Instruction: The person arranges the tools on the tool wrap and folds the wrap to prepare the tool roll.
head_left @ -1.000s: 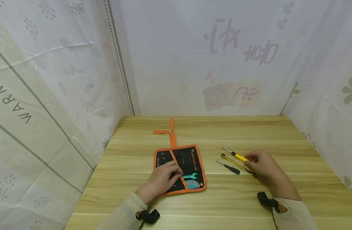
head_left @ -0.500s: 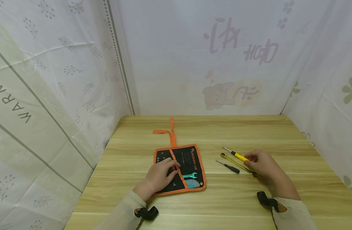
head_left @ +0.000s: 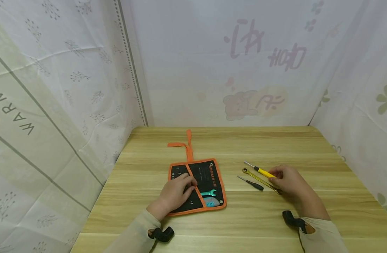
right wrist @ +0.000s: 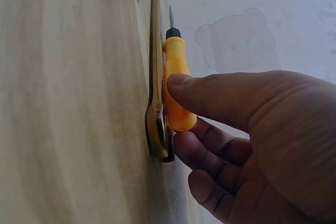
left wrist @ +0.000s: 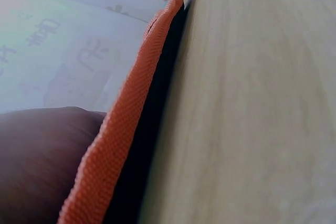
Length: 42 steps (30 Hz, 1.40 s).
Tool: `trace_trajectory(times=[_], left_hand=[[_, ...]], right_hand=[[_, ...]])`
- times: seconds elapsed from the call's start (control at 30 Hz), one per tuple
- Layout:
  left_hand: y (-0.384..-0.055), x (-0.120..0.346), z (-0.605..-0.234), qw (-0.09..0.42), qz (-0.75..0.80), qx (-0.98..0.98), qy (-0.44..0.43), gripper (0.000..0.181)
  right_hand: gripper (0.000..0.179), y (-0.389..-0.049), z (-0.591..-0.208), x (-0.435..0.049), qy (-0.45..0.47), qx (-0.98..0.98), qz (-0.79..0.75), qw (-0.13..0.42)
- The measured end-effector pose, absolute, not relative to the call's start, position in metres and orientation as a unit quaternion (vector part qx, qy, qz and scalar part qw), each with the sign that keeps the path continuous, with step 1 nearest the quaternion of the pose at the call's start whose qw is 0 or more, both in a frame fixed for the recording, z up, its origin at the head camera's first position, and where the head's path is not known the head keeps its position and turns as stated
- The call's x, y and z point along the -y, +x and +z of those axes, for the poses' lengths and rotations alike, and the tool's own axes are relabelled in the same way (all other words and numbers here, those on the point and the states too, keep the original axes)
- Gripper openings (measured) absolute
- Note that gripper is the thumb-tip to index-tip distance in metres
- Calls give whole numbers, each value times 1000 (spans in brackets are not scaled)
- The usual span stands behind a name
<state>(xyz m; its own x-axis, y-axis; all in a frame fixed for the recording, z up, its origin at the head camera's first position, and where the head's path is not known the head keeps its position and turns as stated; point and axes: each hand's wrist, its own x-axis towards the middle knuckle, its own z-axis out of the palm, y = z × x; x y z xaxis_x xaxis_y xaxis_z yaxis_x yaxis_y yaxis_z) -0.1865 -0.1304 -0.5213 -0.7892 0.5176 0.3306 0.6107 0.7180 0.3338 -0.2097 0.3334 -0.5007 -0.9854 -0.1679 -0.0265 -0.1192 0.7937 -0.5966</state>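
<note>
My right hand (head_left: 288, 181) pinches the yellow handle of a screwdriver (head_left: 265, 173) between thumb and fingers; its shaft points to the far left. Beside it lies a golden ratchet wrench (head_left: 259, 180), partly under the hand. A small black-handled screwdriver (head_left: 255, 185) lies nearer. My left hand (head_left: 175, 193) rests on a black tool pouch (head_left: 204, 174) with orange edging, its fingers loosely bent at the orange pocket band. From the pockets stick out a teal open-end wrench (head_left: 209, 193) and a grey-and-teal utility knife (head_left: 211, 202). The left wrist view shows mostly the pouch's orange edge (left wrist: 126, 108).
Orange tie straps (head_left: 189, 151) stretch from the pouch toward the table's far edge. The wooden table (head_left: 275, 144) is enclosed by printed curtains (head_left: 187, 63) at the back and both sides. Each wrist carries a black camera mount (head_left: 163, 234).
My left hand has slid slightly up and left along the pocket band, uncovering the number 14 on the pouch. The right hand stays nearly still with the yellow screwdriver.
</note>
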Motion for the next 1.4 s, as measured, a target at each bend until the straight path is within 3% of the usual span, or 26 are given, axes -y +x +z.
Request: trace_trajectory(times=[0.47, 1.1, 1.4], left_hand=[[-187, 130, -524, 129, -215, 918, -308, 9], [-186, 131, -524, 116, -212, 921, -307, 7], [-187, 131, -524, 115, -217, 920, -305, 7]], right_hand=[[18, -211, -500, -331, -88, -948, -303, 29], [18, -207, -498, -309, -119, -942, -311, -34], [17, -206, -496, -297, -136, -940, -311, -29]])
